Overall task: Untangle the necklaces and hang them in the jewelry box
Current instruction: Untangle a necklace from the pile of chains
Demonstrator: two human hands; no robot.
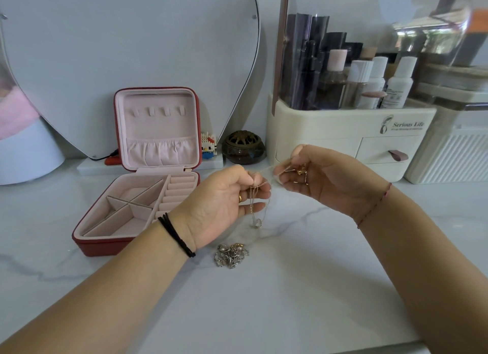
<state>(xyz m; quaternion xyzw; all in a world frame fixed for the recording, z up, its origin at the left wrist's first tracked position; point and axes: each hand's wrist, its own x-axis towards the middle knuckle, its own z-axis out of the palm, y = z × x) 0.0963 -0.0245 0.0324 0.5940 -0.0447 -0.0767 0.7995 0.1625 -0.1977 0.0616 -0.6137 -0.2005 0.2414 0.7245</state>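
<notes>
Left hand (224, 203), centre frame: fingers curled, thumb and fingertips pinching a thin, pale metal chain (260, 172). Gold ring (240, 197) on one finger, black hair ties (177, 234) round the wrist. A loop of the chain hangs below the hand, with a small pendant (255, 223) at its low end.

Right hand (324, 179), just right of it: fingers curled, pinching the chain's other end, with a small gold charm (301, 169) against the fingers. Thin red string (375, 205) on the wrist. The chain runs taut between the hands.

Below the left hand, a knotted pile of necklaces (231, 255), silver and gold links, lies on the white marble table (264, 301).

Left of centre: a square red jewelry box (105, 245), open, pink velvet lining, lid upright with four hooks (158, 111), all bare.

Upper left: heart-shaped mirror (132, 49). Upper right: cream plastic organizer (343, 131) with bottles.
</notes>
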